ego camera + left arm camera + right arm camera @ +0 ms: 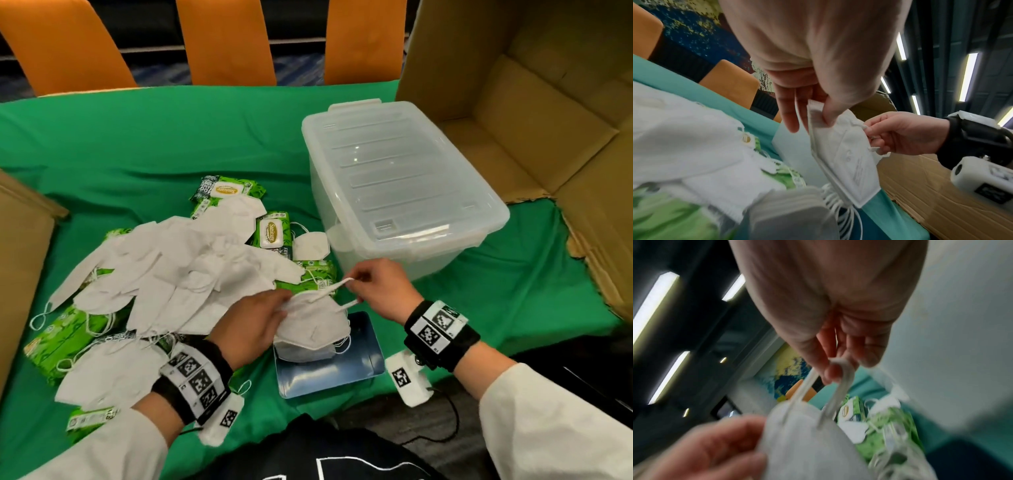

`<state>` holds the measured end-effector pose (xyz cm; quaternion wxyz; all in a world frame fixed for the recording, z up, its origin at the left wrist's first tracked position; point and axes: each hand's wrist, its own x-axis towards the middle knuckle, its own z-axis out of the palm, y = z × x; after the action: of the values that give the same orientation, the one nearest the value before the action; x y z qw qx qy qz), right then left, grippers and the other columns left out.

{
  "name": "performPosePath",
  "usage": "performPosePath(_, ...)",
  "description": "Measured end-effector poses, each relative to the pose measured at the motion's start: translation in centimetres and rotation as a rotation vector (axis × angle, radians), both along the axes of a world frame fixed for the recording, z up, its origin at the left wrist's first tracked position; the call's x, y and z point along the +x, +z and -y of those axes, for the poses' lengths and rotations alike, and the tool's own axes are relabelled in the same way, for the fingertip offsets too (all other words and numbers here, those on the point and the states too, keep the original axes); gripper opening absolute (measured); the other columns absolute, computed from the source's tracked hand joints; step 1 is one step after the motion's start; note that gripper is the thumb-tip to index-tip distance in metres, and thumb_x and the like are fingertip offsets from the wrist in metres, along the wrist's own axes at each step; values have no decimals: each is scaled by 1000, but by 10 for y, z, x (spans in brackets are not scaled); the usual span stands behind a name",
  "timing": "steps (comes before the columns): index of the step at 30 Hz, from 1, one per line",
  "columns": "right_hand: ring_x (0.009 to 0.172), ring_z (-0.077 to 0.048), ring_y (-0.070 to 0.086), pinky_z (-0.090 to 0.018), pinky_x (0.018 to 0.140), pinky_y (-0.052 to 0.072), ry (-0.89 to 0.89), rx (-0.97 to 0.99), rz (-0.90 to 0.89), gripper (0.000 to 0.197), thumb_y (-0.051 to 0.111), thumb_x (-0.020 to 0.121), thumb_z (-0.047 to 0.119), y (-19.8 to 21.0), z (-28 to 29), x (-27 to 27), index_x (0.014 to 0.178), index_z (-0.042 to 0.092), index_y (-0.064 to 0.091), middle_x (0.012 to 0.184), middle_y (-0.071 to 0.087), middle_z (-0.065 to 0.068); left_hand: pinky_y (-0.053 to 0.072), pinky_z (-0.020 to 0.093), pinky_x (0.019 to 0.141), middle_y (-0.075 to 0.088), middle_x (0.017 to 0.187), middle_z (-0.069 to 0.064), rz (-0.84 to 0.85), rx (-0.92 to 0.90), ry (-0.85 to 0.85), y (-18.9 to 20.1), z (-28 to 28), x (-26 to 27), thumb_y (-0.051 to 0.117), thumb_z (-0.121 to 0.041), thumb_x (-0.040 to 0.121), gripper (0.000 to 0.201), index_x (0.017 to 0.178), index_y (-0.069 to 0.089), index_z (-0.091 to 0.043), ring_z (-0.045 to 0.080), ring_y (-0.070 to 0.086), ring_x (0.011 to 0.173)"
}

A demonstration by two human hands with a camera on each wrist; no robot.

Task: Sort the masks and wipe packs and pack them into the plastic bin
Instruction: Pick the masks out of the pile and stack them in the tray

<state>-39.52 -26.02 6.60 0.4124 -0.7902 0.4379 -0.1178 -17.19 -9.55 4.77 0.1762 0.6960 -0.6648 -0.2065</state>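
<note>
A folded white mask [310, 320] [844, 155] [803, 441] is held over a small stack of masks [301, 351] lying on a blue-grey tray [356, 368]. My left hand [260, 318] [813, 112] pinches the mask's left edge between thumb and fingers. My right hand [375, 287] [840, 366] pinches its ear loop [337, 285] [838, 386], pulled taut to the right. A loose pile of white masks [178, 270] and green wipe packs [272, 231] lies to the left. The clear plastic bin [400, 185] stands behind, lid on.
Green cloth [137, 137] covers the table. An open cardboard box [548, 102] stands at the right, another cardboard edge [20, 257] at the left. Orange chair backs [226, 41] line the far side. More wipe packs [61, 339] lie at the near left.
</note>
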Motion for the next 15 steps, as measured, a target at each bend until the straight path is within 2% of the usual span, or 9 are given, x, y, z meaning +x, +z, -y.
performPosePath(2,62,-11,66,-21,61,48,12,219,3,6,71,89,10,-12,-5,-7,86,9,76,69,74,-7,49,26,85,72,119,0,0,18,10,-11,-9,-4,52,-31,96,36,127,65,-19,22,68,104)
performPosePath(4,67,-16,64,-23,58,50,8,411,-17,10,74,88,11,-28,-12,-16,89,1,74,77,74,-16,47,25,82,73,116,-4,-23,60,-3,-22,-15,-10,54,-31,94,33,123,67,-22,19,67,102)
performPosePath(6,73,-16,60,-24,57,50,-41,536,-54,11,76,86,12,-47,-18,-23,89,2,73,80,70,-9,48,27,86,72,116,-5,-34,116,-33,-33,-17,-18,55,-30,92,33,122,68,-25,19,66,103)
performPosePath(8,77,-14,59,-25,56,50,-98,623,-91,5,76,86,13,-62,-23,-27,88,14,71,83,68,0,50,30,89,72,119,-5,-22,157,-41,-43,-18,-24,55,-30,92,34,123,67,-26,19,66,106)
performPosePath(11,71,-12,60,-28,58,51,-194,733,-75,7,75,88,20,-74,-29,-29,89,20,68,83,68,2,52,34,86,69,115,-3,14,161,-47,-57,-17,-28,56,-25,92,31,120,68,-27,23,66,102)
performPosePath(13,85,-15,69,-32,68,53,-263,776,-22,16,71,93,31,-78,-33,-28,101,18,66,99,74,2,53,36,81,66,111,-2,43,151,-36,-66,-16,-28,57,-23,91,30,118,69,-27,24,66,98)
performPosePath(15,105,-22,69,-37,80,52,-331,796,17,29,66,95,40,-81,-37,-25,114,18,63,116,73,-2,54,36,78,67,106,-3,105,143,1,-70,-17,-29,64,-21,88,28,114,72,-27,23,66,95)
